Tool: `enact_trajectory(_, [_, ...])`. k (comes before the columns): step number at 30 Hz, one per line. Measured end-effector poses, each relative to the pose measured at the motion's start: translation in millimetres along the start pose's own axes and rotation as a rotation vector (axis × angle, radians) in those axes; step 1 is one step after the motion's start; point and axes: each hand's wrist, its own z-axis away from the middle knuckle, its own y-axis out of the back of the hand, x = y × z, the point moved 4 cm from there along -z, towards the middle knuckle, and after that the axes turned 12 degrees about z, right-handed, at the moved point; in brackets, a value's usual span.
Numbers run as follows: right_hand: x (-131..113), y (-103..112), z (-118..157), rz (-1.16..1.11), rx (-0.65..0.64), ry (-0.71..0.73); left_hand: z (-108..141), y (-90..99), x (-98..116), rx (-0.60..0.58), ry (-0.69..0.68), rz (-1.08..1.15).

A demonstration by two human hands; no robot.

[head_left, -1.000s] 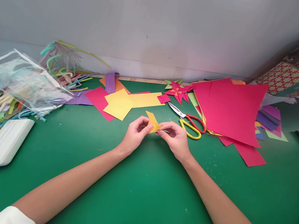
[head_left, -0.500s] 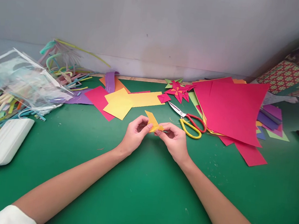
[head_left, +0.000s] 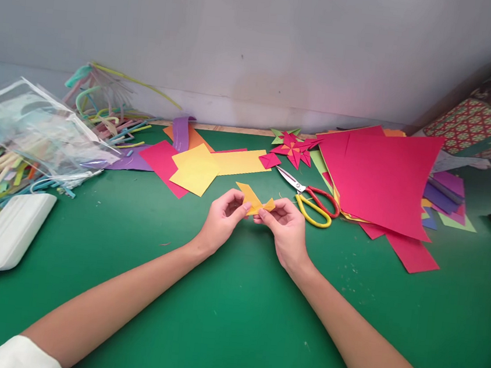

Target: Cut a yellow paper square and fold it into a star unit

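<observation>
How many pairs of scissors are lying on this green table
1: metal scissors with one red and one yellow handle, just beyond the right hand, left of the large red paper sheet. More may be hidden under that sheet.

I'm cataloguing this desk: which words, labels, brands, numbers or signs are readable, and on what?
No text is readable.
White rectangular plastic device: any faint marks are too small to read.
Red-and-green patterned box: no legible lettering.
Small folded orange-yellow paper: no lettering visible.
</observation>
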Motion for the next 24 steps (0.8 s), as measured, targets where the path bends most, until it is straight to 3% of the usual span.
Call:
enact_trajectory(8, [0.8,2.6,-1.0,0.02,0.047,-0.025,0.0,-2.7,1.7,-0.03,0.018,0.029])
enact_trajectory(13, [1.9,7.1,-2.2,-0.038,0.117,-0.039,2.6,-7.9,1.4,-0.088,0.072,-0.102])
enact_trajectory(24, [4.7,-1.8,0.7,-0.083,-0.024,-0.122,1.4,-4.4,1.3,-0.05,0.049,-0.14])
